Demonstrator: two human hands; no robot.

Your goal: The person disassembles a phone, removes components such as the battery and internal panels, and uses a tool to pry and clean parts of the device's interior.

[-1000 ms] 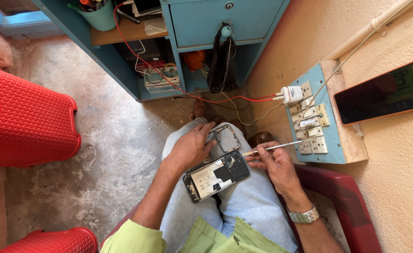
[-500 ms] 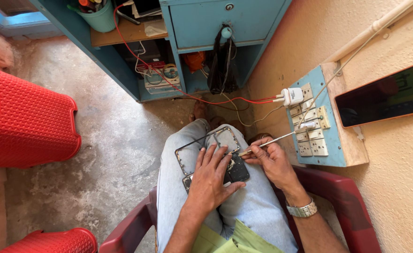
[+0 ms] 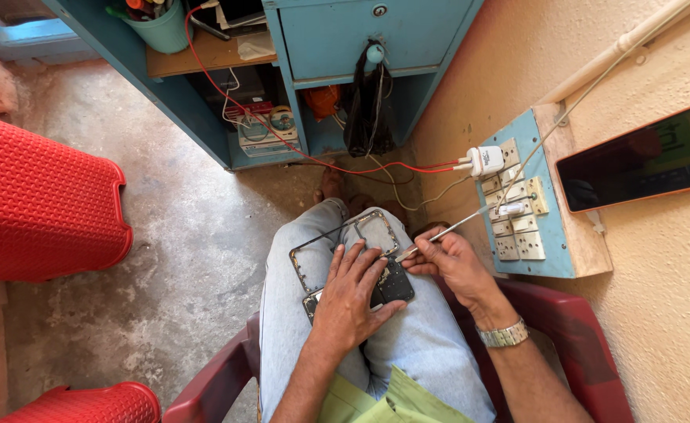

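A dark rectangular screen [image 3: 641,155] with an orange rim is leaning on the wall at my right; a small labelled box [image 3: 260,131] is sitting under the blue desk.

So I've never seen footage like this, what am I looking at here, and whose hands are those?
The camera sits on a person's head and looks down at their own lap; there is no machine. They sit in a dark red chair. The left hand presses flat on an opened phone and its frame lying on the knees. The right hand, with a wristwatch, holds a thin metal tool whose tip meets the phone. On the wall are a socket board and a charger.
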